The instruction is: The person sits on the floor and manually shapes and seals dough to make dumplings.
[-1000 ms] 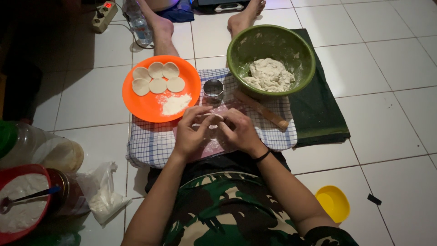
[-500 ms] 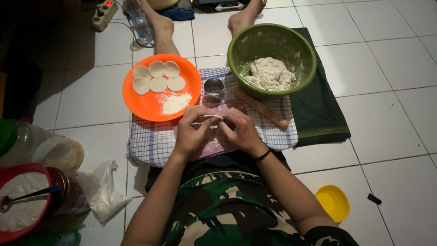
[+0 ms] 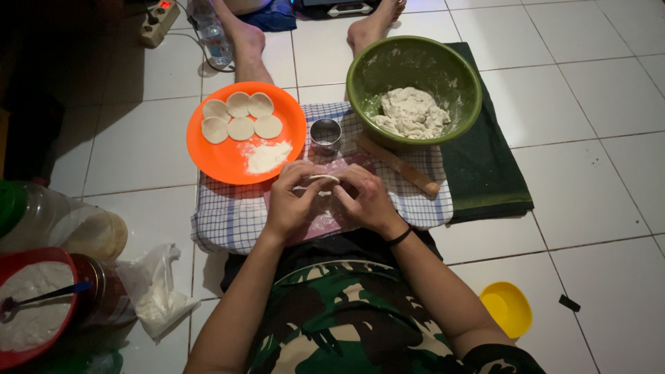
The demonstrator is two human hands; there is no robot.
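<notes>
A small pale dough piece (image 3: pixel 322 179) is pinched between the fingertips of my left hand (image 3: pixel 291 203) and my right hand (image 3: pixel 367 201), just above a pinkish mat on a blue checked cloth (image 3: pixel 228 215). An orange plate (image 3: pixel 225 159) to the upper left carries several round dough discs (image 3: pixel 240 116) and a heap of flour (image 3: pixel 269 156). A small metal ring cutter (image 3: pixel 325 136) stands just beyond my hands. The green bowl (image 3: pixel 443 66) at upper right contains a lump of dough (image 3: pixel 412 112). A wooden rolling pin (image 3: pixel 398 165) lies on the cloth under the bowl.
A dark green folded cloth (image 3: pixel 485 166) lies under the bowl. At the left are a red bowl of flour (image 3: pixel 31 308) with a spoon, jars and a plastic bag (image 3: pixel 156 291). A yellow lid (image 3: pixel 508 308) lies at the right. Another person's feet (image 3: pixel 246 38) rest beyond the plate.
My hands stay in nearly the same place over the mat, with the fingers working the dough piece slightly. Nothing else has moved.
</notes>
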